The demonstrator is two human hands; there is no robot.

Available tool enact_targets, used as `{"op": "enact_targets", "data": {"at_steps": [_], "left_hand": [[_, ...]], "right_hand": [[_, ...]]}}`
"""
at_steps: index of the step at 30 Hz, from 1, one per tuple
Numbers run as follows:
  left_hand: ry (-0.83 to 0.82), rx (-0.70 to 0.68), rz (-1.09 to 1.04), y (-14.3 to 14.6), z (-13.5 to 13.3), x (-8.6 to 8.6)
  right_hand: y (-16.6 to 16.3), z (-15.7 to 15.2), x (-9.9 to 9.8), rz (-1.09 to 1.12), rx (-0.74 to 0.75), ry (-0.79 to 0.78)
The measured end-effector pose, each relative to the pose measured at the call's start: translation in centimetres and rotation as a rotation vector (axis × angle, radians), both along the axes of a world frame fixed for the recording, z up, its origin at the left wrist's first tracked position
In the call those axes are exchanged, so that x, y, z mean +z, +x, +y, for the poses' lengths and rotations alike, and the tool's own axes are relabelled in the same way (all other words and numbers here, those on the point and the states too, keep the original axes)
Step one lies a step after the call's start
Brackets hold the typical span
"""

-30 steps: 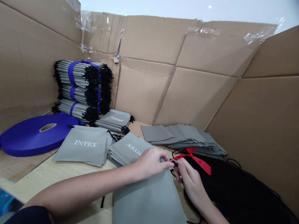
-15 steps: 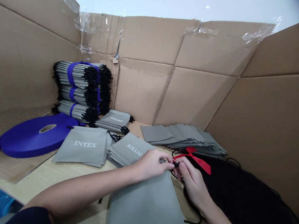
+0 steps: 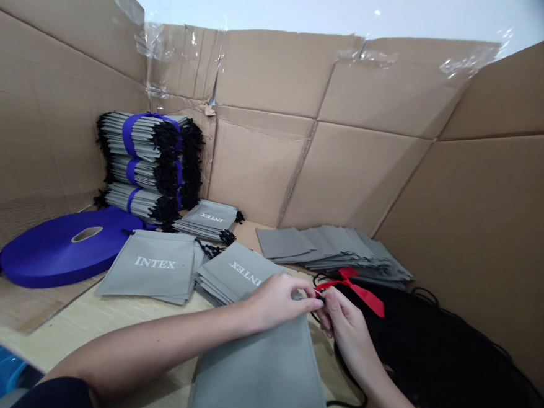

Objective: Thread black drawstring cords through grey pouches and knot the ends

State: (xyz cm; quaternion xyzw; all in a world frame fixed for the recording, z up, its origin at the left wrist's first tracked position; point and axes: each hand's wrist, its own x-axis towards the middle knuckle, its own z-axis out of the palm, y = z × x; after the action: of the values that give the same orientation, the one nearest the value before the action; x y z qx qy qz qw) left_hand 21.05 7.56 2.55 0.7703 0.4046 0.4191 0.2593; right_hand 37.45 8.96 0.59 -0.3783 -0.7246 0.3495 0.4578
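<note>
The left hand [image 3: 281,303] pinched the grey fabric pouch [image 3: 260,379] at its far edge! Close beside, the right hand [image 3: 348,320] pinched a half-hidden dark piece [image 3: 323,299].

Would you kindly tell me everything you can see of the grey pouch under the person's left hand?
The grey pouch looks like flat, matte fabric, with a seam line along its right edge and no print on the visible face. It slants over the pale tabletop, its lower end cut off by the picture's edge. The left hand holds its upper right corner, partly hiding it.
</note>
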Motion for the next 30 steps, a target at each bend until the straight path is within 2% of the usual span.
{"op": "enact_targets", "data": {"at_steps": [10, 13, 19, 25, 27, 30], "left_hand": [[-0.013, -0.008, 0.040, 0.0, 0.4, -0.5], [-0.017, -0.010, 0.054, 0.1, 0.4, -0.6], [-0.017, 0.040, 0.069, 0.1, 0.2, -0.5], [-0.052, -0.025, 0.002, 0.2, 0.6, -0.8], [-0.064, -0.038, 0.012, 0.2, 0.7, -0.9], [-0.068, -0.057, 0.051, 0.2, 0.5, -0.7]], "right_hand": [[1.0, 0.1, -0.1, -0.214, -0.095, 0.164], [0.9, 0.0, -0.2, -0.221, -0.108, 0.136], [-0.7, -0.2, 0.0, 0.121, -0.019, -0.229], [-1.3, -0.5, 0.1, 0.488, 0.079, -0.692], [-1.1, -0.5, 0.2, 0.555, 0.132, -0.772], [-0.7, -0.3, 0.4, 0.599, 0.181, -0.811]]}}
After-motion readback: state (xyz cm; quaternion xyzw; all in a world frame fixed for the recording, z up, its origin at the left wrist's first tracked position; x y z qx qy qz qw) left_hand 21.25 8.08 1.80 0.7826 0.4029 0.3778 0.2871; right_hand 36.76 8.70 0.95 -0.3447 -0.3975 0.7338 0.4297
